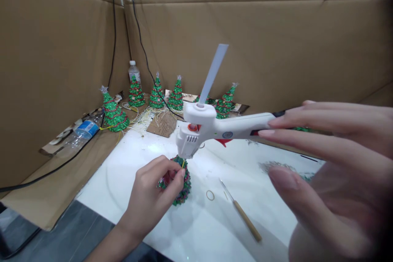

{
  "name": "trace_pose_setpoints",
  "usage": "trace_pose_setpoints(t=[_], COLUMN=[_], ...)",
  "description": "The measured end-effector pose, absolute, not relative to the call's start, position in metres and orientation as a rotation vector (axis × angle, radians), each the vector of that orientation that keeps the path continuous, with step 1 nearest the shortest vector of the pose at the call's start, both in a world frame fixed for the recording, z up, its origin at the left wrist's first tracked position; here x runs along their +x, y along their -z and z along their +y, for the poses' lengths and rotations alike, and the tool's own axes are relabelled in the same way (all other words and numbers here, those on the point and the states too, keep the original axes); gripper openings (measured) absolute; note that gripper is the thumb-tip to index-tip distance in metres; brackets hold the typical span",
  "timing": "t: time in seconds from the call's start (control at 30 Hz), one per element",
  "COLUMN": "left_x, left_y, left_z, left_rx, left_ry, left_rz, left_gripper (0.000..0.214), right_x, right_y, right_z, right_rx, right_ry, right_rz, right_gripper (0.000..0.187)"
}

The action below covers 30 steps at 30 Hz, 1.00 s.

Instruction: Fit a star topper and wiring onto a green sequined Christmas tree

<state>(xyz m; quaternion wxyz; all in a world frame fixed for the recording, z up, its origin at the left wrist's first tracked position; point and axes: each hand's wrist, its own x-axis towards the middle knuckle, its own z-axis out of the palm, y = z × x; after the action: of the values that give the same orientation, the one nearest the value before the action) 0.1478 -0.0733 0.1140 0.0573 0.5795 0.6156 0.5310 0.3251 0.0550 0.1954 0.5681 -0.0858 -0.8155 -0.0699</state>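
Note:
My left hand (pixel 159 196) is closed at a small green tinsel Christmas tree (pixel 183 194), its thumb and fingertips pinching a short yellow cord (pixel 183 164). The fingers partly cover the tree. Just above them, a white hot glue gun (pixel 202 125) points its head downward. A translucent glue stick (pixel 213 73) sticks up from its back, and a red trigger shows below the body. The fingertips of my right hand (pixel 331 159) are on the end of the gun's handle, with the thumb apart from it. Part of this grip is hidden.
A wooden-handled awl (pixel 247 221) and a yellowish ring (pixel 210 195) lie on the white table (pixel 123 176). Several finished trees (pixel 113 110) stand along the back, near loose pale cords. Plastic bottles (pixel 87 129), black cables (pixel 141 41) and cardboard walls (pixel 260 41) surround the table.

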Motion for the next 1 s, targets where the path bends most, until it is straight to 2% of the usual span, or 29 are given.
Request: trace_pose_setpoints(t=[0.57, 1.0], left_x=[0.1502, 0.1534], left_y=[-0.1159, -0.1176], left_z=[-0.0686, -0.0691], left_rx=[1.750, 1.787], left_ry=[-1.617, -1.661], left_rz=[1.925, 1.951], left_gripper=[0.014, 0.013], right_x=[0.3248, 0.3273], right_y=[-0.1921, -0.1950], right_z=[0.0496, 0.0499], right_rx=[-0.202, -0.214], right_ry=[0.166, 0.163], right_rz=[-1.944, -1.963], right_gripper=[0.027, 0.017])
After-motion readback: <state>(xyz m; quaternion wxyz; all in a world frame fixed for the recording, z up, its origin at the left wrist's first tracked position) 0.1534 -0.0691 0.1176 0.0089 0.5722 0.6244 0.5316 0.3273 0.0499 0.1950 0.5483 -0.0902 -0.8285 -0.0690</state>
